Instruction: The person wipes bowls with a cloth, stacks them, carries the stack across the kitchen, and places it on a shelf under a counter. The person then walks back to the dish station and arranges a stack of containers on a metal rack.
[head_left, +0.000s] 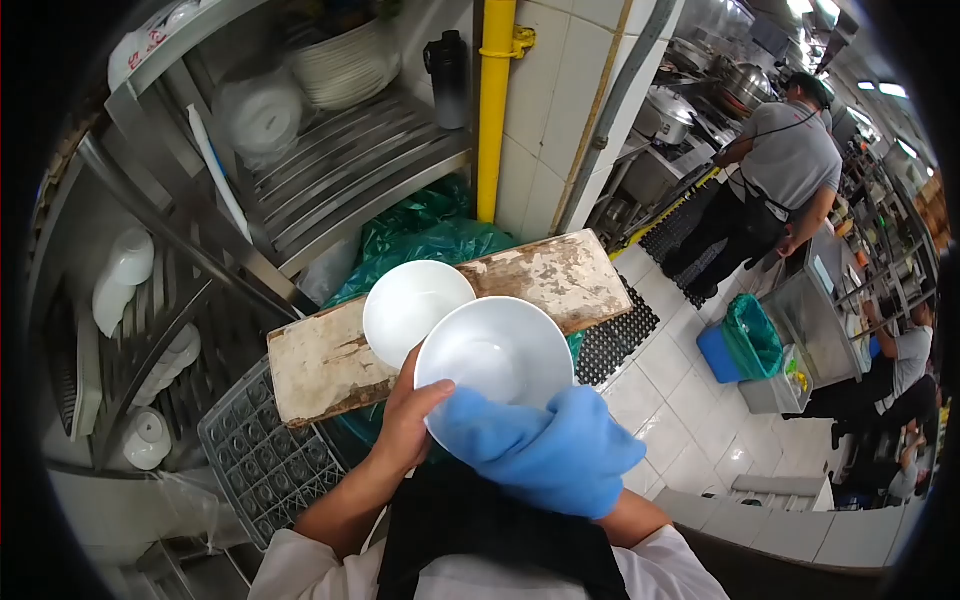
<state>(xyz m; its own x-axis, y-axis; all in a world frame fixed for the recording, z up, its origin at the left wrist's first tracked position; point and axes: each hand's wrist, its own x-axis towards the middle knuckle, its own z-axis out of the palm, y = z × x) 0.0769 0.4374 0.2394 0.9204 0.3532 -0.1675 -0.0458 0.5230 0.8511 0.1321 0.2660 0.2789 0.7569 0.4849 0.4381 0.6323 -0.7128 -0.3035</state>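
Note:
My left hand (405, 415) grips the rim of a white bowl (500, 350), thumb over the edge and the other fingers behind it. The bowl tilts towards me and looks bare inside. A blue cloth (545, 450) is draped over my right hand, which presses it on the bowl's near right rim; the fingers are hidden under the fabric and only the wrist (615, 508) shows. Just beyond, a second white bowl (415, 310) rests on a worn wooden board (550, 275), partly overlapped by the held one.
A slatted metal rack (350, 170) with stacked plates (345, 65) and a dark bottle (447, 80) stands at the upper left. Green plastic (420, 235) lies behind the board, a grey crate (255, 440) beside it. Rightward are a blue bin (722, 355) and a co-worker (785, 160).

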